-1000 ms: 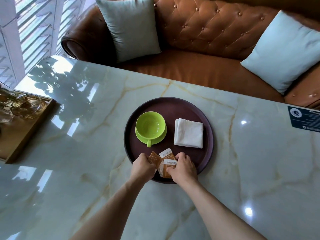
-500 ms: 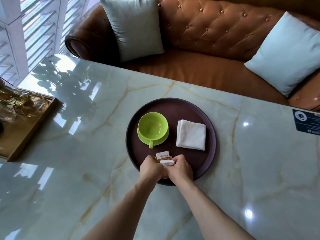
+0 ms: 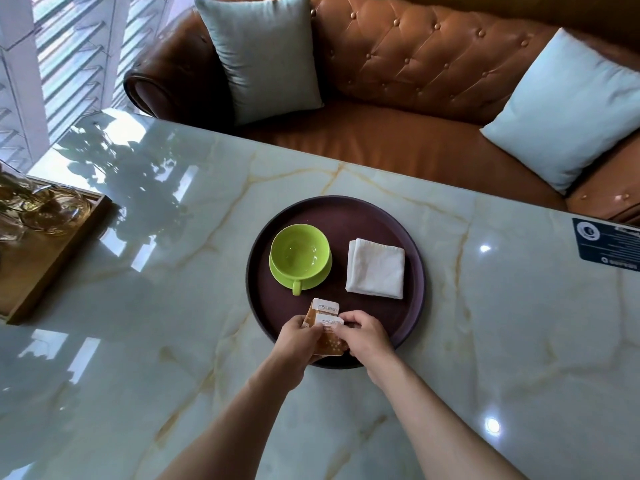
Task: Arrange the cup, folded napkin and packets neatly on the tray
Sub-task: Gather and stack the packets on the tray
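Observation:
A round dark purple tray [image 3: 349, 213] lies on the marble table. On its left half stands a lime green cup [image 3: 298, 254] on a matching saucer, handle toward me. A folded white napkin [image 3: 376, 269] lies on the tray's right half. At the tray's near edge, orange-and-white packets [image 3: 327, 315] sit overlapped in a small stack. My left hand [image 3: 297, 341] pinches the stack from the left and my right hand [image 3: 367, 336] from the right. The lower packets are partly hidden by my fingers.
A wooden tray [image 3: 52, 261] with glassware stands at the table's left edge. A dark label [image 3: 606, 249] is stuck near the right edge. Behind the table is a brown leather sofa [image 3: 415, 81] with two pale cushions.
The packets were fanned apart a second ago; both hands have pushed them together into one overlapped stack. My hands stay at the tray's near edge.

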